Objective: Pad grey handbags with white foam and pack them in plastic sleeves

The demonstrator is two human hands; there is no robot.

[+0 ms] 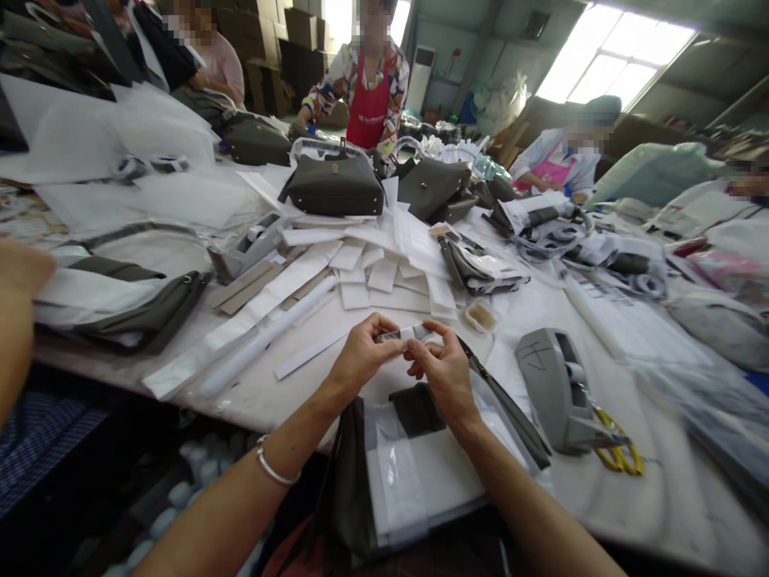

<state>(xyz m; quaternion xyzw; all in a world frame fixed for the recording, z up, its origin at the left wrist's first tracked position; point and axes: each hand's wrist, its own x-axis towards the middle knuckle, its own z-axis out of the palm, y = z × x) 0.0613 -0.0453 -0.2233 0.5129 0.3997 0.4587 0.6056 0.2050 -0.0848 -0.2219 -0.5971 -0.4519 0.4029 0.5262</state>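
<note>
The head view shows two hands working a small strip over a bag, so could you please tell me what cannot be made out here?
- Small strip, head view: mostly covered by left hand and right hand; its grip unclear.
- Dark bag: cut off by bottom edge.
- Yellow scissors: partly under grey tape dispenser.
- Small tray: contents too small.

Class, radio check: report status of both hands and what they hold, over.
Left hand and right hand both pinching a small white strip above the table edge. Dark bag strap trails from it. Tape dispenser and yellow scissors lie right of the hands.
</note>
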